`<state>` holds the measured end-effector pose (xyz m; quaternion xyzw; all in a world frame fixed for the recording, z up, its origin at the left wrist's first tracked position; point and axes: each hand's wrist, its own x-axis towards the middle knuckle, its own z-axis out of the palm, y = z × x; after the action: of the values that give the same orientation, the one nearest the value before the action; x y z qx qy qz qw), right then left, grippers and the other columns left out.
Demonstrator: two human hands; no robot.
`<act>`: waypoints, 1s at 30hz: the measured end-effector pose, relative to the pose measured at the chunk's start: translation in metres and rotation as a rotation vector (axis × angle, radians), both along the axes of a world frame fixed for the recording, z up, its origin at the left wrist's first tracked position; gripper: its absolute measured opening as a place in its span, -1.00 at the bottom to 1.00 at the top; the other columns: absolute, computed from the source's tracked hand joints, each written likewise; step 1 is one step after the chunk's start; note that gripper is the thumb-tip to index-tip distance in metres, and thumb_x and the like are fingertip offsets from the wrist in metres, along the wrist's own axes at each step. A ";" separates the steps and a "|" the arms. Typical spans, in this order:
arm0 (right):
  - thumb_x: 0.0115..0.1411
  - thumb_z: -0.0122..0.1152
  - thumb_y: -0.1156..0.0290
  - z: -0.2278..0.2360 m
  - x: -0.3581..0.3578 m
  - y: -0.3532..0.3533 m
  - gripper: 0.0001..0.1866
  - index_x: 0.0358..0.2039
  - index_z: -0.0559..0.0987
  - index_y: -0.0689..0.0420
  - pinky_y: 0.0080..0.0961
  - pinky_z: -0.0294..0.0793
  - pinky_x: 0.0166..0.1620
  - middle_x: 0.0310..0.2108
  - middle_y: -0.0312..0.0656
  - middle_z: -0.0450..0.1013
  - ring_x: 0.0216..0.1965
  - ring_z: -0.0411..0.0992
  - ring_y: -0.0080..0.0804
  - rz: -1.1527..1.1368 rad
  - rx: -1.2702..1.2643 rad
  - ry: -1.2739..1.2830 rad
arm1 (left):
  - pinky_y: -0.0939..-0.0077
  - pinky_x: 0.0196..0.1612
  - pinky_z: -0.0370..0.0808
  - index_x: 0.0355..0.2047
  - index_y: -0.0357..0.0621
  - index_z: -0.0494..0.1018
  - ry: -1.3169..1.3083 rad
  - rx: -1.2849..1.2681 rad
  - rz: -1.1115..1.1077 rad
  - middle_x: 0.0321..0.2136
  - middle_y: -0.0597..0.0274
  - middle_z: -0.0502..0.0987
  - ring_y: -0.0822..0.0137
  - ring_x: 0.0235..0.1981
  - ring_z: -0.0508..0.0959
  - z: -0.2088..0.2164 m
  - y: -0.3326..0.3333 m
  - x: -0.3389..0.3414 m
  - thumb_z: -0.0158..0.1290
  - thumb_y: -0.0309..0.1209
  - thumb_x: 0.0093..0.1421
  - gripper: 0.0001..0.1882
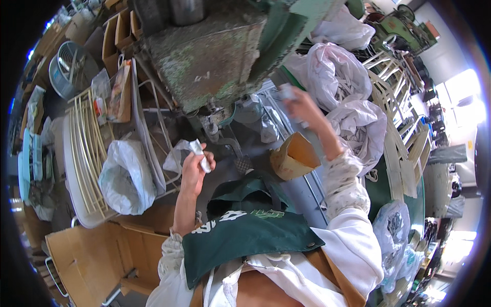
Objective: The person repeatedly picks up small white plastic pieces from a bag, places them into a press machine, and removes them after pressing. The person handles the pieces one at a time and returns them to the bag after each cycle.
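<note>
Head view: the left hand (pixel 192 168) closes its fingers around a narrow pale piece (pixel 196 147), which stands tilted, its upper end projecting above the grip, just below the worn green machine (pixel 204 64); the right hand (pixel 305 110), fingers partly curled, is raised between the machine and an open white sack (pixel 327 60), beyond the yellowish container (pixel 280 166); motion blur leaves uncertain whether the whitish patch (pixel 287 92) at its fingertips is a held piece; for sound handling, a firm mid-length pinch should limit twisting, while the right wrist is best kept clear of the sack's loose folds.
</note>
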<state>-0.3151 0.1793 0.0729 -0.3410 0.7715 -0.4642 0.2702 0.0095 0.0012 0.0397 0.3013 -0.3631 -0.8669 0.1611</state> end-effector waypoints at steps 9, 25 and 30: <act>0.30 -0.04 0.45 0.030 0.133 -0.089 -0.84 -0.33 0.33 0.31 -0.59 0.49 -0.55 -0.48 -0.17 0.43 -0.55 0.48 -0.50 0.357 -0.237 -0.498 | 0.47 -0.31 0.49 0.04 -0.32 0.30 0.086 -0.145 0.005 -0.28 -0.01 0.54 0.26 -0.40 0.57 0.008 0.001 -0.014 -0.16 -0.42 0.31 -0.67; 0.28 -0.02 0.47 0.005 0.124 -0.106 -0.80 -0.37 0.38 0.39 -0.54 0.54 -0.53 -0.46 -0.08 0.46 -0.52 0.52 -0.36 0.233 -0.159 -0.645 | 0.48 -0.37 0.48 -0.02 -0.33 0.33 0.044 -0.137 0.164 -0.35 0.06 0.54 0.30 -0.47 0.56 0.010 0.008 -0.031 -0.18 -0.38 0.34 -0.70; 0.27 -0.08 0.51 -0.035 0.082 -0.081 -0.84 -0.38 0.42 0.33 -0.47 0.53 -0.43 -0.40 -0.06 0.48 -0.50 0.50 -0.33 0.042 -0.113 -0.573 | 0.52 -0.39 0.47 -0.06 -0.34 0.37 0.035 -0.198 0.116 -0.35 0.08 0.54 0.35 -0.48 0.54 0.002 0.001 -0.021 -0.19 -0.35 0.35 -0.69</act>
<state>-0.2329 0.0980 0.0378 -0.2265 0.6295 -0.5782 0.4671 -0.0115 0.0022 0.0413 0.2892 -0.4260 -0.8211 0.2463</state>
